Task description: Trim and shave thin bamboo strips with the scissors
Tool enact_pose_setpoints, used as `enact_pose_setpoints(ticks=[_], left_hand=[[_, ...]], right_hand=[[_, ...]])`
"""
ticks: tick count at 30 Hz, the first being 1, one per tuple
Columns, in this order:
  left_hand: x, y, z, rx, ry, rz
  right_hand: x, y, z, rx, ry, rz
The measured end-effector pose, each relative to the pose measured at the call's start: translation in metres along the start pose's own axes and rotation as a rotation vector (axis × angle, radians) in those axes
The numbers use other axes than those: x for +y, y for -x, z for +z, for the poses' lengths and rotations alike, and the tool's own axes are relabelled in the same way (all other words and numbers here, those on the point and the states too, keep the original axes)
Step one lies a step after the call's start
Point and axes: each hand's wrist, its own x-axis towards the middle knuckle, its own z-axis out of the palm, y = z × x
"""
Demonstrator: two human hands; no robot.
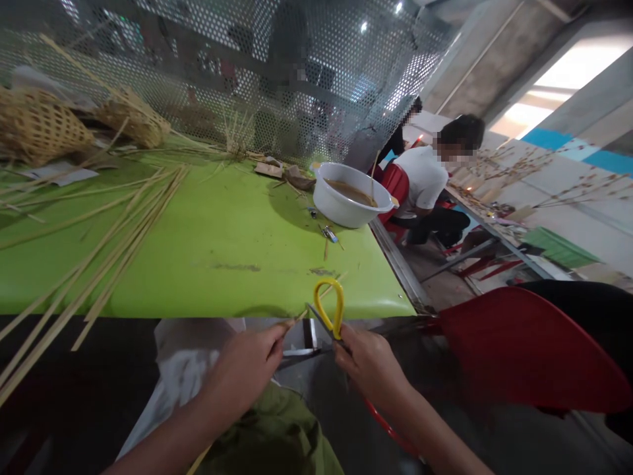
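My left hand (257,349) is closed, pinching a thin bamboo strip (299,317) that reaches up and right to the table's front edge. My right hand (368,356) grips a pair of scissors (330,280) with a yellow handle loop standing upright. One dark blade points left and touches or nearly touches the strip just beyond my left fingertips. The second handle is mostly hidden by my right hand. Both hands are over my lap, just in front of the green tabletop (237,237).
Long bamboo strips (143,231) lie across the left, overhanging the front edge. Woven baskets (42,125) sit behind them. A white basin (346,204) of brown liquid stands near the right corner. A red chair (524,349) is close on my right; a seated person (425,165) is beyond.
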Motion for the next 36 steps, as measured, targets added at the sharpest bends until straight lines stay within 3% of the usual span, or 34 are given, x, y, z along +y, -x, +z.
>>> enact_pose_setpoints(ticks=[5, 10, 15, 20, 25, 31, 36], left_hand=[[0.006, 0.000, -0.004, -0.013, -0.170, -0.024], [0.010, 0.000, -0.005, -0.056, -0.260, -0.035], [0.011, 0.000, -0.004, -0.019, -0.284, -0.011], [0.012, 0.000, -0.005, -0.028, -0.308, -0.035], [0.015, 0.001, -0.006, -0.006, -0.332, -0.018], [0.016, 0.001, -0.004, -0.012, -0.318, -0.026], [0.017, 0.001, -0.006, -0.008, -0.338, -0.029]], right_hand=[[0.000, 0.000, -0.003, 0.025, 0.041, 0.107], [-0.004, 0.006, -0.001, -0.043, 0.012, -0.020], [-0.002, 0.005, -0.004, 0.010, 0.017, 0.093], [-0.005, 0.008, -0.004, -0.030, 0.000, -0.036], [-0.006, 0.008, -0.005, 0.017, 0.008, 0.109], [-0.017, 0.011, -0.004, -0.048, -0.015, -0.040], [-0.010, 0.008, -0.006, 0.005, 0.041, 0.102]])
